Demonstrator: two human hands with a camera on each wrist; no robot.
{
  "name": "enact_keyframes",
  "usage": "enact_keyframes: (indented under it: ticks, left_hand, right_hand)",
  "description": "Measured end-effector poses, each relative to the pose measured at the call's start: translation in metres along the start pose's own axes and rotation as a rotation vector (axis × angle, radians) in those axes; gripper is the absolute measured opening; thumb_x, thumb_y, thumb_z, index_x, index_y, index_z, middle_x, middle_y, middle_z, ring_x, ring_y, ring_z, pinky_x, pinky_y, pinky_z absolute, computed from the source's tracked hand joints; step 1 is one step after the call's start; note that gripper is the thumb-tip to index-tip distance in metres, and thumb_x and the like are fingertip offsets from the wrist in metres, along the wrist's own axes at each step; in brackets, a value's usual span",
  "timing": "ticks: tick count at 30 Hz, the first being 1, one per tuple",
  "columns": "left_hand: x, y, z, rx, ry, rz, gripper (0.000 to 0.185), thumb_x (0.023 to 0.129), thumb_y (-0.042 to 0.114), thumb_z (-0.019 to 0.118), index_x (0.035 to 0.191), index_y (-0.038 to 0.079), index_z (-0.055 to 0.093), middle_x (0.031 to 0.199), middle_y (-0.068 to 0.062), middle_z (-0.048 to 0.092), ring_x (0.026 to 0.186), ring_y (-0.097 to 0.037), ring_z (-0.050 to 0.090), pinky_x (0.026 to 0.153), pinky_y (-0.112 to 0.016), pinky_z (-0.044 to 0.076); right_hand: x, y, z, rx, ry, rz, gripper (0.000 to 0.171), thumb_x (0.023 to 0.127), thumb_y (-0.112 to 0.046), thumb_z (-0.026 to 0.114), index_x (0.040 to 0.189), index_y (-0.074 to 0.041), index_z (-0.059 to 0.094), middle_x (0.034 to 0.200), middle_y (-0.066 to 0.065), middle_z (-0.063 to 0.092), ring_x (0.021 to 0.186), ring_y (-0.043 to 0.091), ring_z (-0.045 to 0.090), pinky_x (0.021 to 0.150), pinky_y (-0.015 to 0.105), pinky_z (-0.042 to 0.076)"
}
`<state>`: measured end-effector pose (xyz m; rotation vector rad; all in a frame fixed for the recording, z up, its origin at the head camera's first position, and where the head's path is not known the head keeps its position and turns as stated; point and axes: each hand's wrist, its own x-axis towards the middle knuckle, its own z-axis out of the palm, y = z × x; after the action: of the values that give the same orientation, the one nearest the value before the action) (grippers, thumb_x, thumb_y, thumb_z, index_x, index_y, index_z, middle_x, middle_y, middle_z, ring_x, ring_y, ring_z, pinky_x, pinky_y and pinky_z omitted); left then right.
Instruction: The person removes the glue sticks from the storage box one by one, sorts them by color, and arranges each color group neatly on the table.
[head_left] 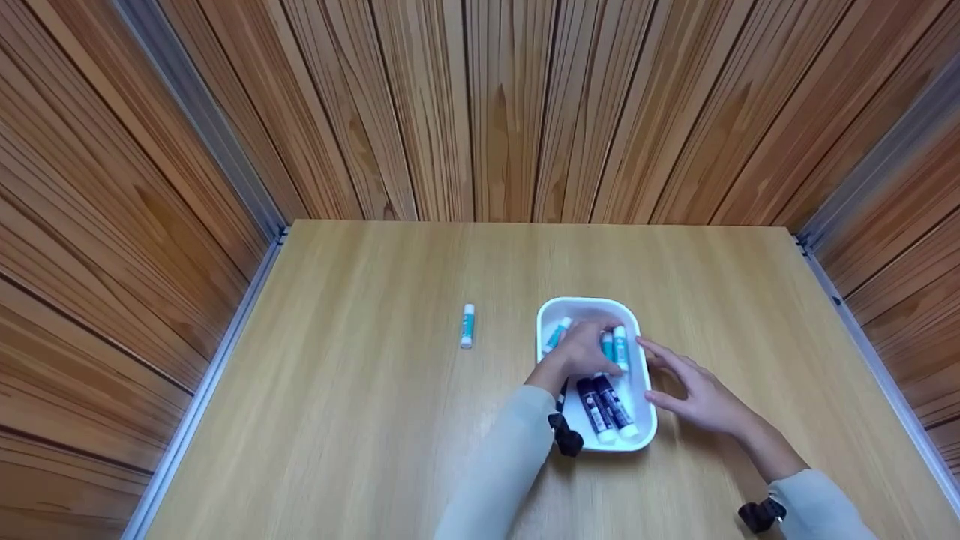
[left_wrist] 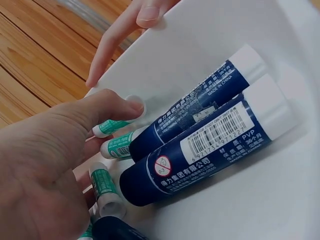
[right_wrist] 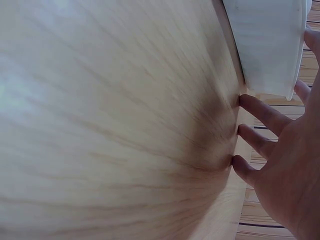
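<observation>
A white tray point(head_left: 551, 315) on the wooden table holds two dark blue glue sticks point(head_left: 606, 409) and several small green ones point(head_left: 621, 346). My left hand point(head_left: 592, 354) reaches into the tray, its fingers curled over the green sticks. In the left wrist view its thumb point(left_wrist: 117, 107) presses on the white cap of a green glue stick point(left_wrist: 112, 127), beside the blue sticks point(left_wrist: 210, 150). My right hand point(head_left: 667, 369) lies flat beside the tray's right rim with straight fingers point(right_wrist: 260, 112) on the table; two fingertips point(left_wrist: 107, 50) touch the rim.
One green glue stick point(head_left: 467, 325) lies alone on the table left of the tray. Wood-panelled walls close in the table on the left, back and right, with metal strips point(head_left: 862, 337) along the side edges.
</observation>
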<state>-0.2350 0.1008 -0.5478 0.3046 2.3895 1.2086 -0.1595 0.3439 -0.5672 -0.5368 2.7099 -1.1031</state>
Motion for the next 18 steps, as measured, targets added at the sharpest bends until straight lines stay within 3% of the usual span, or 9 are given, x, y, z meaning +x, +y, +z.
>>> enact_keyframes:
  ticks: [9, 18]
  left_hand:
    - [-0.002, 0.002, -0.005, -0.058, -0.01, -0.002, 0.076, 0.093, 0.017, 0.095, 0.159, 0.031, 0.06, 0.151, 0.004, 0.066, 0.134, -0.018, 0.062, 0.13, -0.052, 0.05]
    - [-0.001, 0.003, -0.017, -0.023, -0.03, 0.032, 0.082, 0.095, 0.018, 0.093, 0.166, 0.029, 0.054, 0.158, 0.001, 0.065, 0.145, -0.021, 0.062, 0.13, -0.047, 0.05]
  right_hand:
    - [0.0, 0.0, 0.0, -0.002, -0.005, 0.012, 0.082, 0.11, -0.037, 0.074, 0.179, -0.028, 0.031, 0.178, 0.02, 0.047, 0.155, 0.053, 0.055, 0.122, 0.09, 0.034]
    - [0.0, 0.001, 0.0, 0.006, -0.012, -0.001, 0.082, 0.11, -0.035, 0.073, 0.179, -0.027, 0.03, 0.179, 0.02, 0.046, 0.157, 0.053, 0.053, 0.122, 0.09, 0.033]
